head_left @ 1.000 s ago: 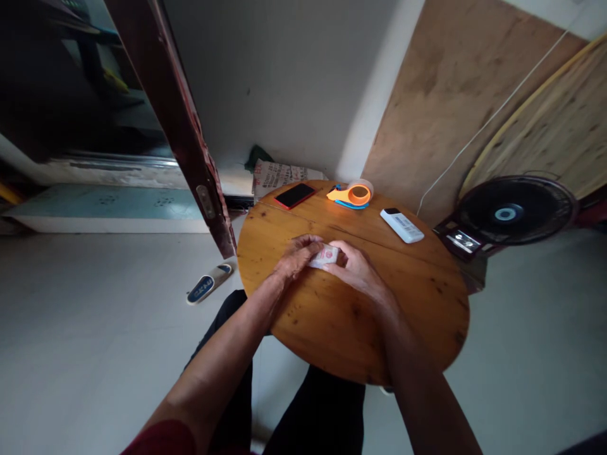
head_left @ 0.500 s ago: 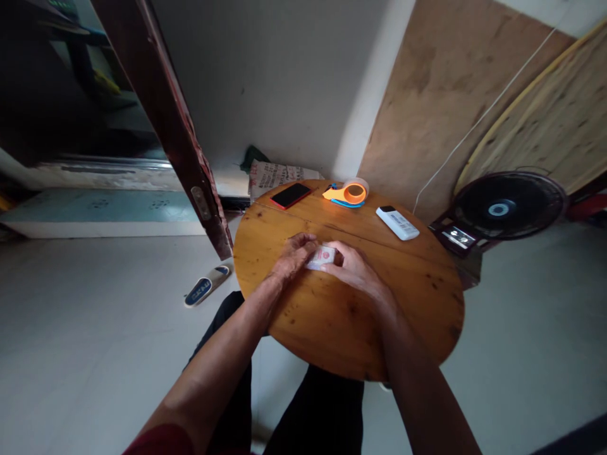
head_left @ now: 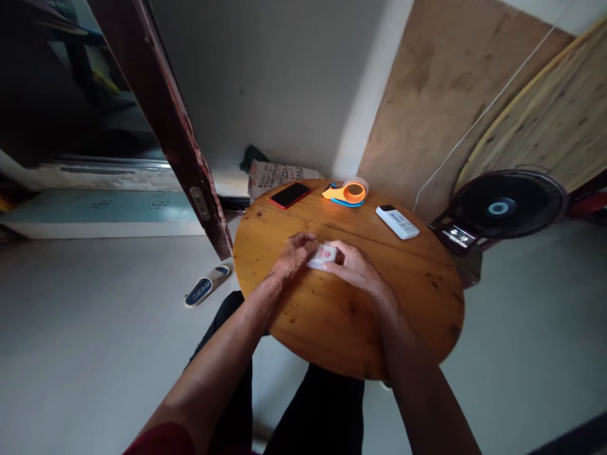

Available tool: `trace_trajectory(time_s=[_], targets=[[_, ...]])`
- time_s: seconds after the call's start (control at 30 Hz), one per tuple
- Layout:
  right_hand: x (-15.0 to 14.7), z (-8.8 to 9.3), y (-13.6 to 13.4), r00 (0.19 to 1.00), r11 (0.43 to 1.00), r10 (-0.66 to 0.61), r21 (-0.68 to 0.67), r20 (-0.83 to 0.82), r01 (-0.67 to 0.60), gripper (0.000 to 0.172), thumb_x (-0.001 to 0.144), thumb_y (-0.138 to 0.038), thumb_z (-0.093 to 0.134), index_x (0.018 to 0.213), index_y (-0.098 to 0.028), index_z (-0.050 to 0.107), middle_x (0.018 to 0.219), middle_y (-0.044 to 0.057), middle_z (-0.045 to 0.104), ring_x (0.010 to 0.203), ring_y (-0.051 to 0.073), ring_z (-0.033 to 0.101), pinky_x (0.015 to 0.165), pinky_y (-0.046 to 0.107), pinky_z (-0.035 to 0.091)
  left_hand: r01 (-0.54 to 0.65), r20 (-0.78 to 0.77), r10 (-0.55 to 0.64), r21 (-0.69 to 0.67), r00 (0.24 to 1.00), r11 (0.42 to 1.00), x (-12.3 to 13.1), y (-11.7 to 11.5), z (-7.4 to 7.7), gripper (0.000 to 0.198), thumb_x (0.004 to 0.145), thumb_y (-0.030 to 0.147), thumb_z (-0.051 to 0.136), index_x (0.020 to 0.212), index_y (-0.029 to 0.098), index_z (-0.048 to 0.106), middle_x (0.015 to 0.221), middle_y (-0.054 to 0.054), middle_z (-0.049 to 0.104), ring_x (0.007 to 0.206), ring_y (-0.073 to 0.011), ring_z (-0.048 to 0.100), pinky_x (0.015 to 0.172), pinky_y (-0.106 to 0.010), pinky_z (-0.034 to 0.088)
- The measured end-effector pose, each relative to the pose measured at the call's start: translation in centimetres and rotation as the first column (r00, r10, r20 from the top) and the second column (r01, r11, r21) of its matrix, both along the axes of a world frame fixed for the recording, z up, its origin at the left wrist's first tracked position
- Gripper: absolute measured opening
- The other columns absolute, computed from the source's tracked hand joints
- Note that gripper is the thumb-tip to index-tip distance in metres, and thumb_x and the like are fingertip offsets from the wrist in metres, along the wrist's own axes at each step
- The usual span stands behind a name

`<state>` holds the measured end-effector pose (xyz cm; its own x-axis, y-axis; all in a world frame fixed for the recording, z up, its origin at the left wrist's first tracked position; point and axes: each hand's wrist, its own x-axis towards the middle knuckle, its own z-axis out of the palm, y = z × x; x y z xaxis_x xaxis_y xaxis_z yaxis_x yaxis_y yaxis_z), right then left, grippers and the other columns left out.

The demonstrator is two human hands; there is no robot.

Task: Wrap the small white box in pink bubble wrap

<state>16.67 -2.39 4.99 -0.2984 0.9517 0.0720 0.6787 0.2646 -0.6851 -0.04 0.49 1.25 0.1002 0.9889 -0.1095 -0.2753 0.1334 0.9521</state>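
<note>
Between my two hands, over the middle of the round wooden table (head_left: 294, 316), is a small white pack with red print (head_left: 324, 254). My left hand (head_left: 294, 256) has its curled fingers on the left end of the pack. At the right end, my right hand (head_left: 349, 264) pinches it between thumb and fingers. A paler, see-through-looking edge shows along the pack's near left side. My fingers cover both ends, so its full shape is hidden.
Along the table's far side lie a red-edged phone (head_left: 290, 195), an orange tape dispenser (head_left: 348, 191) and a white device with a dark end (head_left: 397, 222). A black fan (head_left: 507, 205) stands to the right. A slipper (head_left: 207, 285) lies on the floor left.
The pack has shifted very slightly to the right, with a little more of its printed face showing. My hands stay nearly in place.
</note>
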Motion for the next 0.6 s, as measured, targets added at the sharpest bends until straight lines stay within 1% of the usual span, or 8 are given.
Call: trace_trajectory(time_s=[0.2, 0.33, 0.6], targets=[[0.28, -0.14, 0.07, 1.0, 1.0, 0.011, -0.02, -0.006, -0.011, 0.037, 0.074, -0.026, 0.068, 0.111, -0.023, 0.064, 0.098, 0.003, 0.072, 0.087, 0.02, 0.065, 0.08, 0.031, 0.049, -0.01, 0.003, 0.01, -0.007, 1.0, 1.0, 0.0, 0.05, -0.16, 0.014, 0.073, 0.017, 0.065, 0.087, 0.015, 0.062, 0.067, 0.001, 0.062, 0.056, -0.0097, 0.055, 0.055, -0.022, 0.04], [0.33, -0.14, 0.07, 1.0, 1.0, 0.009, -0.015, 0.01, -0.009, 0.036, 0.075, -0.027, 0.068, 0.11, -0.023, 0.064, 0.099, 0.003, 0.072, 0.088, 0.02, 0.065, 0.08, 0.031, 0.049, -0.003, 0.0, 0.003, -0.002, 1.0, 1.0, -0.01, 0.01, -0.09, 0.017, 0.073, 0.017, 0.066, 0.088, 0.014, 0.062, 0.067, 0.001, 0.062, 0.056, -0.0091, 0.054, 0.056, -0.022, 0.041], [0.31, 0.04, -0.02, 1.0, 1.0, 0.007, -0.005, 0.018, -0.007, 0.037, 0.074, -0.027, 0.068, 0.11, -0.024, 0.064, 0.1, 0.003, 0.072, 0.09, 0.022, 0.065, 0.081, 0.032, 0.049, -0.004, 0.006, 0.004, 0.0, 1.0, 1.0, -0.03, 0.03, -0.08, 0.015, 0.073, 0.016, 0.064, 0.088, 0.014, 0.061, 0.069, 0.001, 0.062, 0.057, -0.0092, 0.055, 0.059, -0.022, 0.042]])
